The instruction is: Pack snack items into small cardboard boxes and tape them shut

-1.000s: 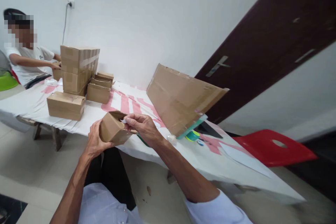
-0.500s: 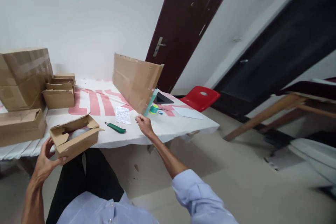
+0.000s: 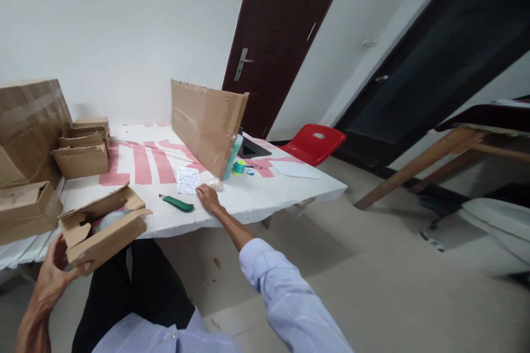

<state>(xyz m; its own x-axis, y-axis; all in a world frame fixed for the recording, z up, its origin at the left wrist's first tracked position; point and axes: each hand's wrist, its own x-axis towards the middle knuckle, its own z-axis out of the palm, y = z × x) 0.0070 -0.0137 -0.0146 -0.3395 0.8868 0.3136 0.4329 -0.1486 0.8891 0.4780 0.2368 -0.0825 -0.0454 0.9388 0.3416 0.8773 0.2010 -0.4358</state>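
My left hand (image 3: 53, 270) grips the left end of a small open cardboard box (image 3: 105, 242), thumb along its near side. The box is tilted at the table's front edge with its flaps up, and a rounded grey object (image 3: 112, 219) shows inside. My right hand (image 3: 209, 198) rests on the table with fingers curled at the right edge of a small white sheet with printed marks (image 3: 187, 181). Whatever is between those fingers is hidden. Just beyond them lies a small clear crumpled piece (image 3: 216, 183), perhaps plastic. A green box cutter (image 3: 177, 203) lies left of my right hand.
Small open boxes (image 3: 80, 161), a closed box (image 3: 31, 212) and large cartons (image 3: 33, 127) stand at left. A cardboard panel (image 3: 207, 127) stands upright mid-table beside a tape roll (image 3: 239, 167). White paper (image 3: 295, 169) lies at right; a red chair (image 3: 317, 142) is beyond.
My right hand has moved left and toward me, from near the panel's foot to the printed sheet. The clear piece now shows beyond it. My left hand still holds the box; the view has shifted slightly.
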